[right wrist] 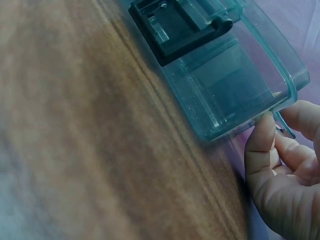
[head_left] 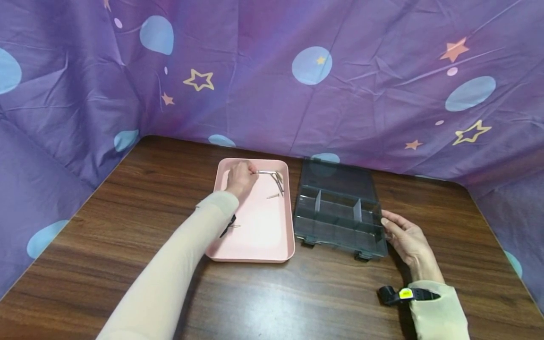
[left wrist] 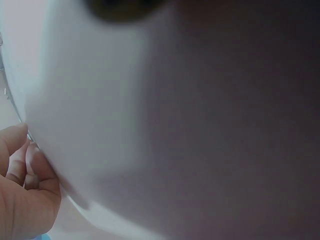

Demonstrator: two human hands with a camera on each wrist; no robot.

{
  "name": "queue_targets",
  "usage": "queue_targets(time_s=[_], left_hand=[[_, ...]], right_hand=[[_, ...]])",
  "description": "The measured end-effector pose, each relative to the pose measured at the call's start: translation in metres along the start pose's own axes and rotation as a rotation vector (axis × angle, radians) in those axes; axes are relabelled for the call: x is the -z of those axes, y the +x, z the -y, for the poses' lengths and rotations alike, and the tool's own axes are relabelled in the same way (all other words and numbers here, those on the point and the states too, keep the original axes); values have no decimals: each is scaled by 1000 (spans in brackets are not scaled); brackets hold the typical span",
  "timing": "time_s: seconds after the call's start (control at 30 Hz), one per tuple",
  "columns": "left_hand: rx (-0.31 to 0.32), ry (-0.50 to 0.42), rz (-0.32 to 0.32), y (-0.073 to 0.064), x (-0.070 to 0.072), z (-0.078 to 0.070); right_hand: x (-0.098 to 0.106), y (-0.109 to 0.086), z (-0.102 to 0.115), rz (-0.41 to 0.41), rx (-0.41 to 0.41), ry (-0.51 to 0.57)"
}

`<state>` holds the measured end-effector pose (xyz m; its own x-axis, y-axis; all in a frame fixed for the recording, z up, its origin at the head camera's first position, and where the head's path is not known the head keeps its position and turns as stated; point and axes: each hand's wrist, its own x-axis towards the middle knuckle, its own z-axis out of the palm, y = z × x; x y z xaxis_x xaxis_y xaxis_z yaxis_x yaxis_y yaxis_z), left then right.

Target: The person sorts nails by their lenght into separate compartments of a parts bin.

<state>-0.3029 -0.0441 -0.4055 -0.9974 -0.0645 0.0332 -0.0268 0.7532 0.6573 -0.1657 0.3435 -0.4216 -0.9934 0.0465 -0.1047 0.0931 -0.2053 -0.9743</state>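
Observation:
In the head view, my left hand reaches over the pink tray. Its thumb and finger pinch one end of a thin metal screw-like piece. Close by lie several slender metal pieces and a small screw. A clear grey-green compartment box stands right of the tray, its see-through lid raised at the back. My right hand grips the box's right side. Up close in the right wrist view, the thumb is against the box wall, fingers behind. The left wrist view is mostly blurred.
A thin looped wire piece lies in the tray near the left sleeve. White dividers split the box, and two latches hang at its front. Brown wooden table beneath; purple patterned cloth behind and at both sides.

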Motion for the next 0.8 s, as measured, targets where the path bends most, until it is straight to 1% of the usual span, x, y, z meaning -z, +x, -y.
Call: queue_targets(time_s=[0.1, 0.27, 0.37, 0.47, 0.67, 0.8], left_hand=[[-11, 12, -2, 1, 0, 0], [2, 6, -3, 0, -1, 0], [-1, 11, -3, 0, -1, 0], [-17, 19, -3, 1, -1, 1], [-70, 28, 0, 1, 0, 1], [-84, 37, 4, 1, 0, 2]], right_hand=[[0, 0, 0, 1, 0, 5], [-1, 0, 0, 1, -5, 2], [0, 0, 0, 0, -6, 2], [0, 0, -1, 0, -3, 10], [-1, -1, -2, 8, 12, 17], [-1, -1, -2, 7, 16, 20]])
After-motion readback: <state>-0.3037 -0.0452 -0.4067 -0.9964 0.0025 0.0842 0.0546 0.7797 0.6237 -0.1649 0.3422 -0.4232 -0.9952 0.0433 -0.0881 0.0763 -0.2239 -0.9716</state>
